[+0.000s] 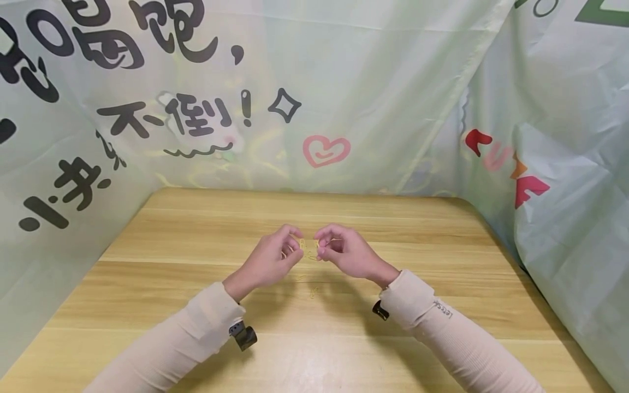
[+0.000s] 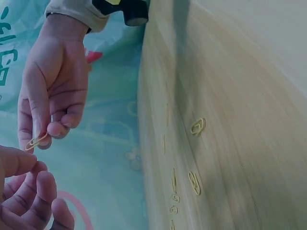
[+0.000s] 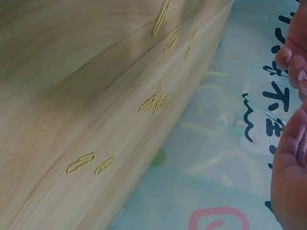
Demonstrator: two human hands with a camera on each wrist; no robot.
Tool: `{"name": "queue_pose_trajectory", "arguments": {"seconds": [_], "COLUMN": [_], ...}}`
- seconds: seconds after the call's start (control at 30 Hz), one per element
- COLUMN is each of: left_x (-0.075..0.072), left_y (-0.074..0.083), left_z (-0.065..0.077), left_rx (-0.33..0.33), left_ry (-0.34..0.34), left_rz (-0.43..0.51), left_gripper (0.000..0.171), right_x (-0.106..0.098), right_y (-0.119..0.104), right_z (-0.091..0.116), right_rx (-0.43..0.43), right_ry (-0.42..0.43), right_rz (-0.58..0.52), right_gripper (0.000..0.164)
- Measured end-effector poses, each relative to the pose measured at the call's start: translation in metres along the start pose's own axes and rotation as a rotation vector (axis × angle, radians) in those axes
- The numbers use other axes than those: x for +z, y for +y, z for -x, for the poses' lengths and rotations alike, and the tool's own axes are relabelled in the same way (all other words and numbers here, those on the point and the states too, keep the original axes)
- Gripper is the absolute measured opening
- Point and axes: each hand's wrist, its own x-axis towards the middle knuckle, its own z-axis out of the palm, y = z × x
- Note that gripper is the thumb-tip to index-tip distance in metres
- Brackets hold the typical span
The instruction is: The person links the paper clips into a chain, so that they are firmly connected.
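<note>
Both hands are raised over the wooden table [image 1: 314, 349], fingertips facing each other with a small gap. My right hand [image 1: 351, 252] pinches a thin yellow paper clip [image 2: 36, 142] between thumb and finger, seen plainly in the left wrist view. My left hand [image 1: 272, 255] has its thumb and fingers bent close to that clip. A yellow clip shape [image 1: 302, 244] shows beside the left fingertips in the head view; whether the hand holds it or it lies behind cannot be made out. The right wrist view catches only parts of both hands, with no held clip visible.
Several yellow paper clips [image 3: 80, 163] lie scattered on the tabletop below the hands, some clustered [image 3: 154, 100]. A printed cloth [image 1: 324, 98] hangs behind the table's far edge and along both sides. Each wrist carries a dark camera mount [image 1: 243, 335].
</note>
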Motion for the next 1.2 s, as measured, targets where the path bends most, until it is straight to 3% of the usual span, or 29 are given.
{"name": "queue_pose_trajectory", "arguments": {"seconds": [0.27,0.53,0.87,1.1,1.2], "left_x": [-0.0002,0.0011,-0.0008,-0.0018,-0.0019], "left_y": [0.0037,0.0046,0.0076,0.0098,0.0100], "left_z": [-0.0001,-0.0001,0.0013,0.0016,0.0016], "left_rx": [-0.030,-0.017,-0.097,-0.116,-0.116], "left_ry": [-0.025,-0.025,-0.027,-0.001,0.024], "left_rz": [0.066,0.105,0.153,0.183,0.184], "left_gripper": [0.025,0.025,0.025,0.023,0.023], "right_x": [0.0018,0.0024,0.0030,0.0041,0.0045], "right_y": [-0.0004,0.0011,-0.0011,-0.0034,-0.0036], "right_z": [-0.0015,-0.0031,-0.0037,-0.0035,-0.0028], "right_rx": [-0.051,-0.094,-0.110,-0.111,-0.104], "right_ry": [0.047,0.060,0.070,0.066,0.052], "right_rz": [0.017,0.019,0.015,0.004,0.007], "right_gripper": [0.014,0.012,0.011,0.020,0.015]}}
